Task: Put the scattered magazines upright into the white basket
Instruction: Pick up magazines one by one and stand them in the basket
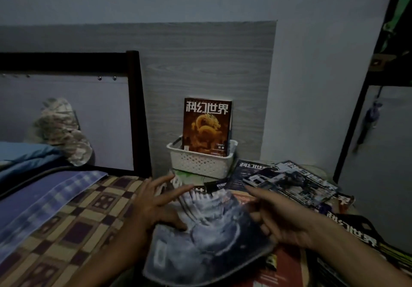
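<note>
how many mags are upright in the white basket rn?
1. The orange dragon-cover magazine stands in the white basket against the wall. Others may hide behind it; the remaining magazines lie scattered in front and to the right.

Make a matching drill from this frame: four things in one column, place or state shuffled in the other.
Things
1. orange dragon magazine
2. white basket
3. grey-blue magazine
4. camouflage cap

Places or states
A. lies flat between the left hand and the right hand
B. on the bed, against the headboard
C. stands upright in the basket
D. against the wood-grain panel, one magazine inside

Pairs: 1-C, 2-D, 3-A, 4-B
</note>
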